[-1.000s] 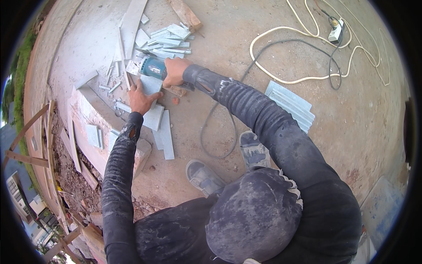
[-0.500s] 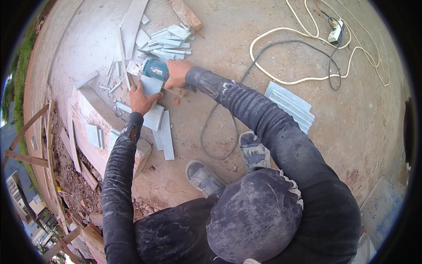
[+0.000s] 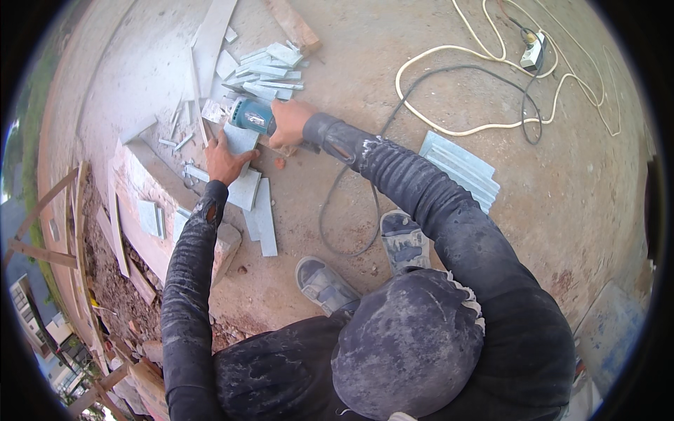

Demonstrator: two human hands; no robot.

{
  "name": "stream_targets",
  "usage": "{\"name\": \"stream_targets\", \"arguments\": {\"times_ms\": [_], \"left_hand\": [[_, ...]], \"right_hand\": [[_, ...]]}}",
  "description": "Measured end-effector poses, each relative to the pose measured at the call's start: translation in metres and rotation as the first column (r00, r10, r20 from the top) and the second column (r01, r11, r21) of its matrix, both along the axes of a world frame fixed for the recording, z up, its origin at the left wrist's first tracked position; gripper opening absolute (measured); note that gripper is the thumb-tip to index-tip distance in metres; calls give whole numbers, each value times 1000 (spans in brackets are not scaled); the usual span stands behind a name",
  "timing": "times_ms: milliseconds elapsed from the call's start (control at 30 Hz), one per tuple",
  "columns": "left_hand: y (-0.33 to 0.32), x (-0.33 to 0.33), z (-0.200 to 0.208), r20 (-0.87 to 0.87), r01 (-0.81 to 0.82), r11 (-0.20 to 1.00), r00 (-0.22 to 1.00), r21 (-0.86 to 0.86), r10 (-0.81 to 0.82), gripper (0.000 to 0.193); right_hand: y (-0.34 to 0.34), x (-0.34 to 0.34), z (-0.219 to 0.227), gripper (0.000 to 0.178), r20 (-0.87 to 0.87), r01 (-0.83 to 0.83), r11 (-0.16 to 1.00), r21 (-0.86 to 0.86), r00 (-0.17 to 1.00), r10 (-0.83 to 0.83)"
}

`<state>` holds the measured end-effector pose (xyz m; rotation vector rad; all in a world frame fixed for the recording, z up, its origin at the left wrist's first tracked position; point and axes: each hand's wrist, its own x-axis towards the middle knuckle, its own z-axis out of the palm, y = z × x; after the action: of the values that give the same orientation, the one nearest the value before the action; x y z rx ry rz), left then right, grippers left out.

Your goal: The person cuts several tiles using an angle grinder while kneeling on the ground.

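My right hand (image 3: 290, 123) is wrapped round a teal handheld power cutter (image 3: 251, 116); its blade is hidden from this view. Just nearer lies a pale blue-grey tile (image 3: 241, 138), and the tool's body overlaps its far edge. My left hand (image 3: 225, 161) holds that tile, thumb at its right side and fingers along its left. More tiles (image 3: 245, 189) lie under and beside the near end of the held piece. Beyond the cutter is a heap of narrow tile offcuts (image 3: 267, 69).
A grey cord (image 3: 378, 203) loops near my feet. On the right are a stack of tiles (image 3: 460, 168), a cream cable (image 3: 400, 74) and a white power strip (image 3: 533, 52). A stone block (image 3: 226, 249) and wooden boards (image 3: 291, 24) lie nearby.
The cutter and my right hand have shifted slightly right and nearer along the tile. My left hand stays in about the same place on it.
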<state>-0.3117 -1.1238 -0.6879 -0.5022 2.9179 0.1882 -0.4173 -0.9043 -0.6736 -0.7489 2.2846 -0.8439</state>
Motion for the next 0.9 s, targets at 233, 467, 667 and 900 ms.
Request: {"name": "stream_targets", "arguments": {"times_ms": [233, 467, 667, 900], "left_hand": [[-3, 2, -4, -5, -2, 1000, 1000, -10, 2, 114], [2, 1, 1, -7, 8, 999, 1000, 35, -8, 113], [-4, 3, -3, -10, 0, 1000, 1000, 17, 0, 113], [-3, 2, -4, -7, 6, 1000, 1000, -1, -6, 113]], "right_hand": [[0, 1, 2, 65, 20, -6, 1000, 20, 1000, 5], [0, 0, 0, 65, 25, -10, 1000, 17, 1000, 10], [1, 3, 0, 64, 22, -1, 1000, -4, 1000, 1], [8, 5, 2, 62, -1, -4, 1000, -9, 1000, 4]]}}
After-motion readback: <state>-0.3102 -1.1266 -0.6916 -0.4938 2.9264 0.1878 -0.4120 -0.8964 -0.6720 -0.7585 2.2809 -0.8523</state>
